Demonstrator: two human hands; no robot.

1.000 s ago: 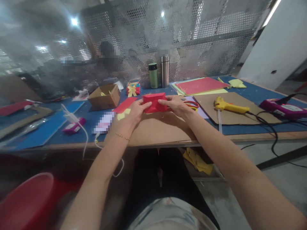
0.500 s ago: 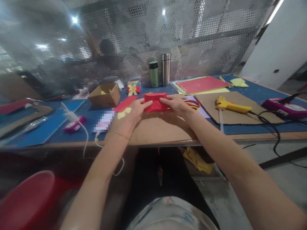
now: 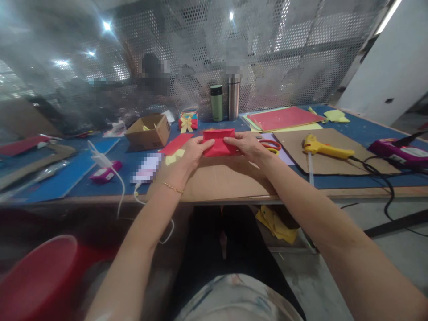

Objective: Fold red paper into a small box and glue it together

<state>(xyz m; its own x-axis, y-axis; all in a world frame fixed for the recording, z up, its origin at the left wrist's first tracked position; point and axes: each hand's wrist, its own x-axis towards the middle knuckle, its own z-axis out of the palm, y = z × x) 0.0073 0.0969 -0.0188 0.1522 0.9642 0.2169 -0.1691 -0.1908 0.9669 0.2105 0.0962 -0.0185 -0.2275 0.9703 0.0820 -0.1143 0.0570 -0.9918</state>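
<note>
Between my hands is a small folded red paper piece (image 3: 219, 146), shaped like a pouch with a flap along its top. My left hand (image 3: 193, 154) grips its left end, thumb across the front. On the right end, my right hand (image 3: 248, 146) pinches it the same way. The fingers behind the paper are hidden. Below it lies a cardboard sheet (image 3: 227, 180) at the table's front edge. Scissors with red and yellow handles (image 3: 271, 145) rest just beyond my right hand. Red paper (image 3: 177, 143) and yellow scraps (image 3: 174, 157) lie left of my left hand.
A yellow glue gun (image 3: 329, 148) lies on another cardboard sheet (image 3: 361, 154), its cord running right. Toward the back stand a cardboard box (image 3: 149, 133), a green tumbler (image 3: 217, 103) and a steel flask (image 3: 233, 98). Coloured sheets (image 3: 287, 117) are stacked at the back right.
The flap at the top of the red paper now stands more apart from the front, showing a fold line. Both hands keep their hold; the view has shifted slightly.
</note>
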